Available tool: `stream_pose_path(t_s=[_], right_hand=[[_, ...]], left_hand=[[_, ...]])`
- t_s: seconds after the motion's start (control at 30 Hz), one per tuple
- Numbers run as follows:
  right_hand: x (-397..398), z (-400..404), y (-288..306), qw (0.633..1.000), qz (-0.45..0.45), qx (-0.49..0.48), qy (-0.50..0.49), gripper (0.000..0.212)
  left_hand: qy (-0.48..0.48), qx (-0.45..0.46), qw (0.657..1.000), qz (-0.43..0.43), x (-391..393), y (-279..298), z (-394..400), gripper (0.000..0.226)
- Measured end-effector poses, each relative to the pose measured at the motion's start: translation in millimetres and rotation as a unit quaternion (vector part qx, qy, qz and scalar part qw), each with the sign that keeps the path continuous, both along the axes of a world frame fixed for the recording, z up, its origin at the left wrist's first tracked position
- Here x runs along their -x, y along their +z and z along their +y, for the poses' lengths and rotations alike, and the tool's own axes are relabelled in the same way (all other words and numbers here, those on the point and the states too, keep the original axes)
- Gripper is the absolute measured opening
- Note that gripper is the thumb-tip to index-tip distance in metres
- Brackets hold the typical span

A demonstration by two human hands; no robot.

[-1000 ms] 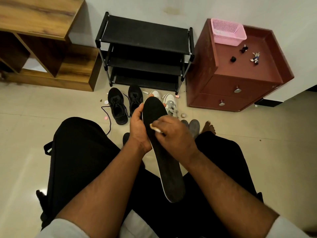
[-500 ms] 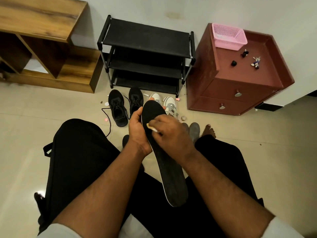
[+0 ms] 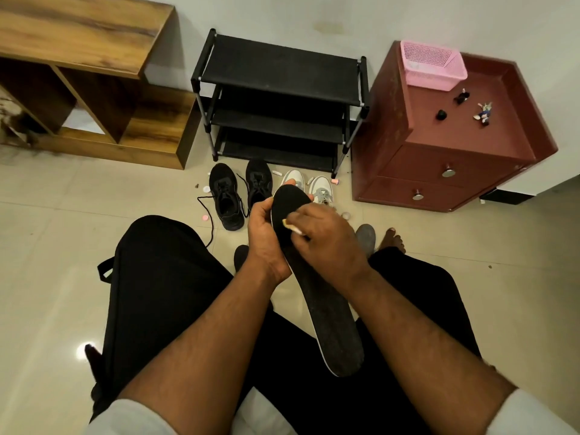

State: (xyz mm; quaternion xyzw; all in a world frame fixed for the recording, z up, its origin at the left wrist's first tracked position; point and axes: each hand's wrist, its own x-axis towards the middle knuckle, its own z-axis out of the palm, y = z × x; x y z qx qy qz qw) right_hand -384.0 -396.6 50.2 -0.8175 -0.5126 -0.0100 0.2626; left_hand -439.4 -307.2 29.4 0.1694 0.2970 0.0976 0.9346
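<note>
support comes first: the left hand (image 3: 265, 237) is curled round the left edge of the black insole (image 3: 329, 315) near its toe end, fingertips showing past the far rim. the insole hangs slanted between the knees, heel end low toward the lap, touching neither floor nor shoes. that grip ought to be firm and close to the spot being worked, since the foam will likely bend away under pressure if held farther down. just right of that hand, on the upper face of the insole, a small pale wad (image 3: 291, 227) lies against the fabric; what it is made of cannot be told. the right hand (image 3: 326, 243) pinches it between thumb and bent fingers, knuckles up, covering the forefoot area. short strokes along the length with light, even pressure would suit best, turning the wad to a fresh side once it looks soiled. beyond the left hand the black shoes (image 3: 226, 199) and a loose lace (image 3: 207, 221) lie on the floor. beyond the right hand sit the white shoes (image 3: 322, 190), and a grey piece (image 3: 365, 237), perhaps another insole, lies just to its right, apart from the work.
</note>
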Motion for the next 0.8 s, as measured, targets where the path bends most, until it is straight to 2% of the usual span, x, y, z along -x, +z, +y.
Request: stream_pose_path(t_s=[0.13,0.3,0.57,0.73,0.8], right_hand=[[0.3,3.2,2.2,1.0,-0.006,0.011,0.025,0.018],[-31.1,-13.6,-3.9,0.999,-0.031,0.039,-0.015,0.02],[-2.5,12.2,7.0,0.998,-0.002,0.027,0.064,0.019],[-45.1,-5.8,-2.7,0.999,-0.021,0.013,-0.026,0.018],[-43.5,-5.1,-1.2,0.999,-0.024,0.007,-0.026,0.018]], left_hand=[[0.006,0.004,1.0,0.006,1.6,0.0,1.8,0.052],[-0.022,-0.008,1.0,0.008,-3.0,2.7,-3.1,0.06],[-0.019,-0.008,0.999,0.049,-1.3,-2.2,-1.0,0.047],[-0.021,-0.012,1.0,0.013,-3.6,-0.8,-2.5,0.053],[-0.023,-0.009,1.0,0.003,-4.4,0.6,-3.5,0.054]])
